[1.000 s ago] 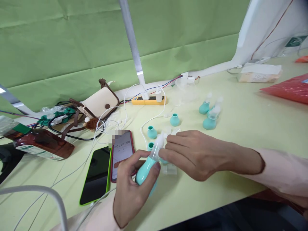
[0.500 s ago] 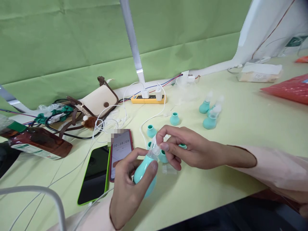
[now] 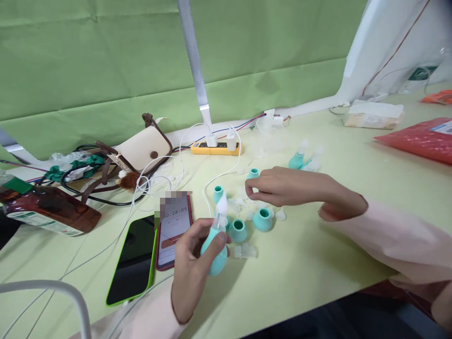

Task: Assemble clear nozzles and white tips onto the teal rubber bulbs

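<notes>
My left hand point(image 3: 194, 263) is wrapped round a teal bulb nasal aspirator point(image 3: 214, 258), thumb across its front. It stands nearly upright, with a clear connector and a whitish soft tip point(image 3: 221, 205) on top. Farther right, my right hand point(image 3: 282, 185) hovers with fingers curled and pressed together above small whitish pieces point(image 3: 280, 214); whether anything is in the pinch is hidden. Open-necked teal bulbs point(image 3: 263, 220) stand on the table between and around the hands. Clear plastic connectors point(image 3: 246, 251) lie in front of them. Behind my right hand are teal bulbs with tips fitted point(image 3: 296, 160).
Two phones lie left of my left hand, one with a dark screen point(image 3: 131, 259) and one showing a timer point(image 3: 174, 230). Behind are a yellow power strip point(image 3: 216, 149), white cables and a cream bag point(image 3: 143, 147). A brown bottle point(image 3: 52, 209) lies far left; a red package point(image 3: 416, 139) lies right.
My right hand has left the aspirator's tip and moved up and right, over the small pieces. My left hand still holds the aspirator, now more upright. The view has shifted slightly.
</notes>
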Demonstrator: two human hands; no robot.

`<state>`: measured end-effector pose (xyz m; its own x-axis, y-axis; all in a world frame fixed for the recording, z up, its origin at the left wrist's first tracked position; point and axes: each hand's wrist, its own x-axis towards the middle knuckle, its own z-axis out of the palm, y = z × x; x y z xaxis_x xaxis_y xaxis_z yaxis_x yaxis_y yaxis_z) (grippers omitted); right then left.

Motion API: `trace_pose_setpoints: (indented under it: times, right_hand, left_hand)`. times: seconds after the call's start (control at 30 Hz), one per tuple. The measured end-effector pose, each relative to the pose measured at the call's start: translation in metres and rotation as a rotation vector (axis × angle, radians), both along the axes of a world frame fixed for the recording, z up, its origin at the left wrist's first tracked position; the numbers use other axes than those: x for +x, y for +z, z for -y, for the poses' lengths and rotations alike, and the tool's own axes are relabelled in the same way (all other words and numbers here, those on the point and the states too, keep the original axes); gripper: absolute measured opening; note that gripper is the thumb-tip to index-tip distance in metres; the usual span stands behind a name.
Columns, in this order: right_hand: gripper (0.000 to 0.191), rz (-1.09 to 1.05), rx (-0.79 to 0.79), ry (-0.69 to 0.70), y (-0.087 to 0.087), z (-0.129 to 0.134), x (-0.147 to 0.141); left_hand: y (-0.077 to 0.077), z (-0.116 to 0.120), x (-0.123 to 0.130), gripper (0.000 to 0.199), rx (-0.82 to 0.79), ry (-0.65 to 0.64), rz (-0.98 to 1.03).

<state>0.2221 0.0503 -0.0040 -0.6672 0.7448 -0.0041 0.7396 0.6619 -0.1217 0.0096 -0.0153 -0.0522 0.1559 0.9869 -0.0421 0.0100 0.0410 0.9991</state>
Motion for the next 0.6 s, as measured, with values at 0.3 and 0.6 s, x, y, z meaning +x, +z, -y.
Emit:
trace_pose_setpoints:
  times: [0.3,0.6]
  right_hand:
    - [0.02,-0.228,-0.246,-0.042,-0.011,-0.015,-0.008]
    - [0.039,-0.892,-0.657,-0.001,-0.004,0.026,-0.039]
  left_hand:
    - [-0.007,0.001,0.002,0.012,0.068,0.001,-0.027]
    - [0.001,0.019,0.005,0.015,0.28,0.095,-0.266]
